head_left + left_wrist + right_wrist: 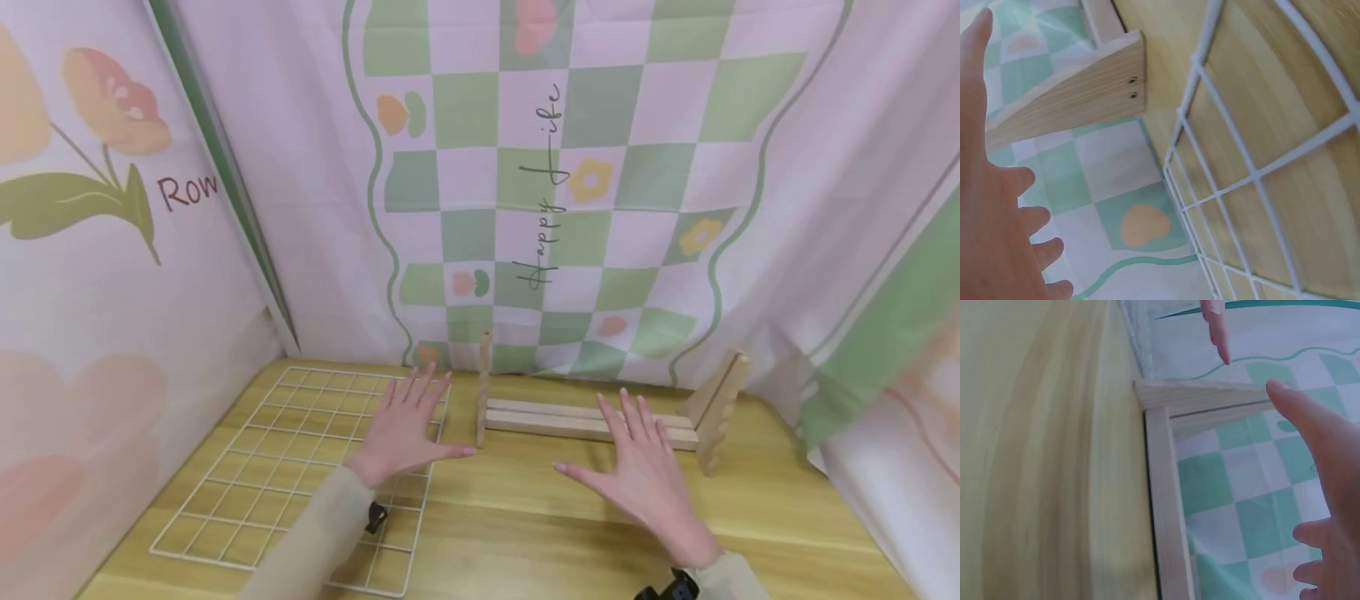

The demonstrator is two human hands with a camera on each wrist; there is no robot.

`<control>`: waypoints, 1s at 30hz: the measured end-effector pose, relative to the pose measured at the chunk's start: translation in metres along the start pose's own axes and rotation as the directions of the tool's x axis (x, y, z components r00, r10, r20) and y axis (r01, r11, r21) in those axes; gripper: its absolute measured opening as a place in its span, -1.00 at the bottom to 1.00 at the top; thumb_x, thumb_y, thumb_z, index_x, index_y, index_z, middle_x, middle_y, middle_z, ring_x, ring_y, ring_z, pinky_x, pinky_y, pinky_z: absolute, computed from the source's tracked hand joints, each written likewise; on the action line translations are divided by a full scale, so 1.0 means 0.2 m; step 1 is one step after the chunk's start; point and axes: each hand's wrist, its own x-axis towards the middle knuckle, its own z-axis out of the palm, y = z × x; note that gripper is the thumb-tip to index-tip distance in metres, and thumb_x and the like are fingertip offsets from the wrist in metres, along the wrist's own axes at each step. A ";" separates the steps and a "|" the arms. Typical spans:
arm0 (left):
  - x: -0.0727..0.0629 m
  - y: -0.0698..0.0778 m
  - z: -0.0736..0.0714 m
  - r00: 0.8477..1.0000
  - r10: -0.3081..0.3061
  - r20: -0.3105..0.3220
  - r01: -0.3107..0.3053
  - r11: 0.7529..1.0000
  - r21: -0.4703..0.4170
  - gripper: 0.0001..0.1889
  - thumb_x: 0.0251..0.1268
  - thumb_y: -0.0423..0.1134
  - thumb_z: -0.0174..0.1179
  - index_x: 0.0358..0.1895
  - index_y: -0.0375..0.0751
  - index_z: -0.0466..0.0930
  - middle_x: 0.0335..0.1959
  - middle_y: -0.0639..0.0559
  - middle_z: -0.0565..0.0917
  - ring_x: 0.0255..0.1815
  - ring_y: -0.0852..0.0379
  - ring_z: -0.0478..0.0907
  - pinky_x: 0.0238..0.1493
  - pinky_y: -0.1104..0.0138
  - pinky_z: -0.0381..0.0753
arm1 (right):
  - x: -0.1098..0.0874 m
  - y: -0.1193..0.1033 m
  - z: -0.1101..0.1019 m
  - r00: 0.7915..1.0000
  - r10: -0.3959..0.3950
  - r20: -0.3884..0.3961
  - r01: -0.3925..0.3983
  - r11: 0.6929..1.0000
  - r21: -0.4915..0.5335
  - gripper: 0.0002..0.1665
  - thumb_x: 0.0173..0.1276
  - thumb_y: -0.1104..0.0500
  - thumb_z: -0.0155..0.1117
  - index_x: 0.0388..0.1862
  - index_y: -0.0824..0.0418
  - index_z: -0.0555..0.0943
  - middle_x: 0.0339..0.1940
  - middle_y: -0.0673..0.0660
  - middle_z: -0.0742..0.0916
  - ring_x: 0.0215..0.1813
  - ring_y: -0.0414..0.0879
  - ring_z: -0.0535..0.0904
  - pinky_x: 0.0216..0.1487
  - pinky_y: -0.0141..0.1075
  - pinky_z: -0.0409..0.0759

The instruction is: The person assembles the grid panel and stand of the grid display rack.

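Observation:
My left hand hovers over a white wire grid panel, its fingers spread and nothing in it. To its right my right hand is held out with fingers splayed, also holding nothing, overlapping a wooden rack in the head view. Two slim parallel bars join the rack's upright side pieces, one at the left and a notched one at the right. In the left wrist view, two screw heads show in the left side piece. The right wrist view shows the rack's bar running along the table.
The wooden table has light yellow-brown grain. A curtain with green checks hangs right behind the rack. Printed cloth walls the left side, and more cloth hangs at the right. Dark wrist cameras sit at the cuffs.

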 end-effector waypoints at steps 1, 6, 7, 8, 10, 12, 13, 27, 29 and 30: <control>0.00 0.00 -0.01 1.000 0.004 -0.004 -0.004 1.000 -0.010 0.29 -0.02 0.80 -0.20 0.67 0.00 -0.15 0.64 -0.05 -0.28 0.63 -0.14 -0.29 0.56 -0.13 -0.29 | 0.00 -0.01 -0.01 1.000 0.000 0.001 0.000 1.000 0.014 0.41 0.13 -0.64 0.23 0.69 0.12 -0.02 0.65 0.37 -0.02 0.63 0.32 -0.22 0.54 0.28 -0.29; -0.01 -0.02 -0.06 0.998 0.021 -0.057 -0.026 0.997 -0.074 0.32 -0.02 0.76 -0.07 0.67 -0.10 -0.12 0.65 -0.10 -0.19 0.63 -0.18 -0.17 0.54 -0.14 -0.27 | 0.02 -0.04 -0.03 1.000 0.011 -0.003 -0.011 0.997 0.082 0.41 0.13 -0.61 0.28 0.70 0.10 -0.05 0.65 0.35 -0.01 0.63 0.33 -0.18 0.53 0.32 -0.19; -0.01 -0.02 -0.07 0.998 0.022 -0.067 -0.028 0.995 -0.091 0.32 -0.02 0.75 -0.03 0.66 -0.11 -0.13 0.65 -0.11 -0.18 0.63 -0.18 -0.16 0.54 -0.15 -0.25 | 0.02 -0.05 -0.04 1.000 0.014 -0.005 -0.013 0.995 0.094 0.41 0.13 -0.60 0.29 0.70 0.09 -0.05 0.65 0.35 -0.01 0.63 0.33 -0.17 0.52 0.33 -0.16; -0.01 -0.03 -0.07 0.997 0.025 -0.078 -0.033 0.994 -0.106 0.33 -0.02 0.73 0.01 0.66 -0.13 -0.14 0.65 -0.13 -0.16 0.63 -0.18 -0.15 0.54 -0.15 -0.24 | 0.02 -0.07 -0.05 1.000 0.017 -0.006 -0.017 0.994 0.107 0.41 0.12 -0.60 0.30 0.70 0.08 -0.05 0.66 0.34 0.00 0.62 0.33 -0.16 0.51 0.35 -0.14; -0.01 -0.04 -0.08 0.995 0.024 -0.099 -0.038 0.989 -0.144 0.34 -0.03 0.70 0.09 0.66 -0.13 -0.16 0.65 -0.14 -0.13 0.63 -0.18 -0.12 0.54 -0.15 -0.20 | 0.03 -0.09 -0.06 1.000 0.026 -0.005 -0.025 0.991 0.135 0.42 0.11 -0.60 0.31 0.70 0.06 -0.05 0.66 0.32 0.00 0.62 0.34 -0.14 0.47 0.40 -0.07; -0.02 -0.06 -0.09 0.992 0.020 -0.128 -0.046 0.979 -0.198 0.35 -0.05 0.64 0.20 0.66 -0.13 -0.14 0.65 -0.15 -0.08 0.62 -0.20 -0.07 0.54 -0.16 -0.14 | 0.03 -0.11 -0.07 0.999 0.033 -0.005 -0.032 0.986 0.165 0.41 0.11 -0.59 0.33 0.70 0.05 -0.05 0.66 0.31 0.01 0.62 0.34 -0.11 0.43 0.45 -0.01; -0.02 -0.07 -0.10 0.990 0.015 -0.139 -0.047 0.972 -0.230 0.35 -0.07 0.61 0.26 0.66 -0.13 -0.12 0.65 -0.16 -0.06 0.61 -0.21 -0.05 0.54 -0.17 -0.10 | 0.03 -0.13 -0.07 0.999 0.037 -0.002 -0.036 0.982 0.186 0.41 0.10 -0.59 0.34 0.70 0.05 -0.04 0.66 0.30 0.01 0.62 0.34 -0.10 0.42 0.47 0.00; -0.11 -0.22 -0.21 0.965 -0.214 -0.154 0.099 0.836 -0.540 0.22 -0.07 0.26 0.56 0.60 -0.19 0.10 0.59 -0.20 0.17 0.54 -0.26 0.14 0.45 -0.23 0.16 | 0.03 -0.23 -0.10 0.994 0.102 0.051 -0.113 0.940 0.322 0.37 0.13 -0.56 0.35 0.71 -0.04 -0.06 0.68 0.17 -0.02 0.60 0.35 -0.03 0.32 0.54 0.07; -0.13 -0.26 -0.22 0.959 -0.236 -0.157 0.112 0.823 -0.557 0.20 -0.07 0.22 0.58 0.59 -0.21 0.12 0.58 -0.21 0.19 0.53 -0.27 0.16 0.45 -0.23 0.18 | 0.04 -0.24 -0.10 0.993 0.104 0.050 -0.115 0.935 0.335 0.35 0.14 -0.56 0.34 0.70 -0.04 -0.05 0.69 0.16 -0.01 0.59 0.36 -0.01 0.33 0.54 0.07; -0.14 -0.28 -0.23 0.956 -0.248 -0.156 0.118 0.814 -0.569 0.18 -0.06 0.19 0.59 0.59 -0.21 0.13 0.57 -0.20 0.20 0.53 -0.27 0.16 0.46 -0.22 0.17 | 0.04 -0.25 -0.10 0.993 0.105 0.048 -0.115 0.933 0.340 0.35 0.15 -0.55 0.34 0.70 -0.03 -0.04 0.69 0.15 0.00 0.59 0.37 0.00 0.33 0.53 0.07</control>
